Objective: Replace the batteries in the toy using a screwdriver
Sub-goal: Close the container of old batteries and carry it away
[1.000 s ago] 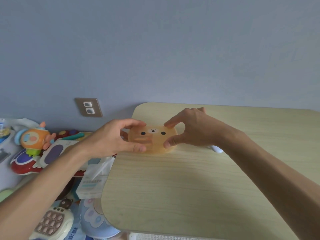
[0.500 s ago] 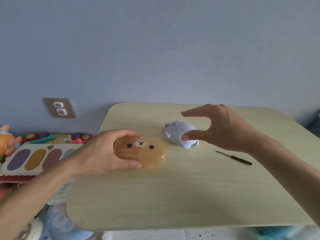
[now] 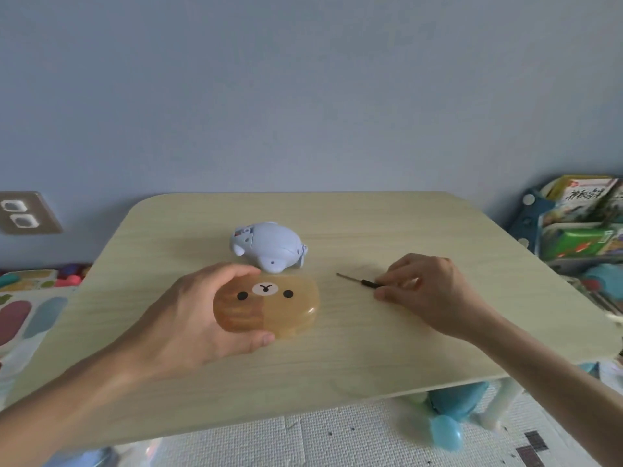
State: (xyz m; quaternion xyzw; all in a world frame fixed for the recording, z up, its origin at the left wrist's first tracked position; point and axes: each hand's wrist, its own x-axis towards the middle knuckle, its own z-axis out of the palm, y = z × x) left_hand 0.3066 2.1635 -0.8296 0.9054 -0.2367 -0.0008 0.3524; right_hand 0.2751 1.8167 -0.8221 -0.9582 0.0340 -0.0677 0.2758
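A pale blue animal-shaped toy [image 3: 268,247] lies upturned on the light wooden table [image 3: 337,348], near its middle back. Just in front of it sits a translucent amber case with a bear face [image 3: 279,306]; my left hand [image 3: 188,318] grips its left end from the side. To the right, a thin screwdriver [image 3: 357,279] with a black handle lies on the table, tip pointing left. My right hand [image 3: 424,294] has its fingertips pinched around the handle end, which they partly hide.
A wall socket [image 3: 23,213] is at the left. Colourful toys [image 3: 30,298] lie left of the table. A blue rack of books and boxes [image 3: 580,220] stands at the right. A blue object [image 3: 448,419] sits under the table's front right corner.
My right hand left the case, passed over the blue toy and came down onto the screwdriver. My left hand set the case on the table in front of the toy. My view swung right.
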